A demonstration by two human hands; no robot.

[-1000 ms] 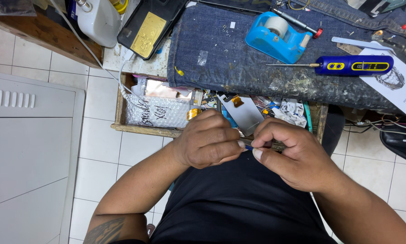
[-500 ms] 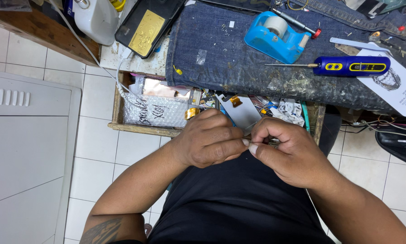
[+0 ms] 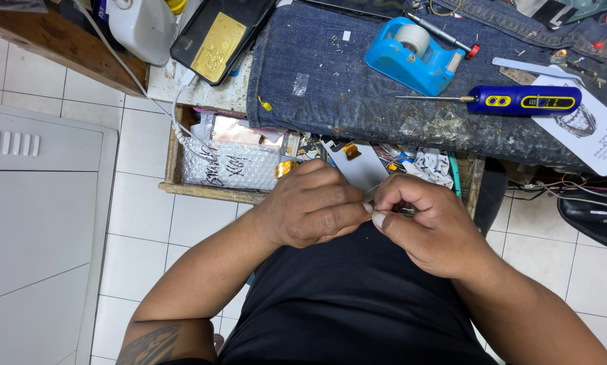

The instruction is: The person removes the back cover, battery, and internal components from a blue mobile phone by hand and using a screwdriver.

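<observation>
Just under the open drawer (image 3: 202, 192), the left hand (image 3: 313, 209) and right hand (image 3: 428, 226) meet, fingers pinched shut on a tiny part (image 3: 406, 211), mostly hidden. It is best kept low over the lap with a soft, steady pinch so it cannot drop.

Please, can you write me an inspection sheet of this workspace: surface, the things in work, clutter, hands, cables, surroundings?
Surface: denim cloth covers the bench, stained and dusty.
Job's things: small part pinched between both hands over the lap; too small to identify.
Clutter: blue tape dispenser, blue screwdriver, black tray, open drawer full of bubble wrap and scraps.
Grips: left hand and right hand closed, fingertips meeting at the part.
Cables: white cable runs down to the drawer; dark cables at right.
Surroundings: white tiled floor, white cabinet at left.
</observation>
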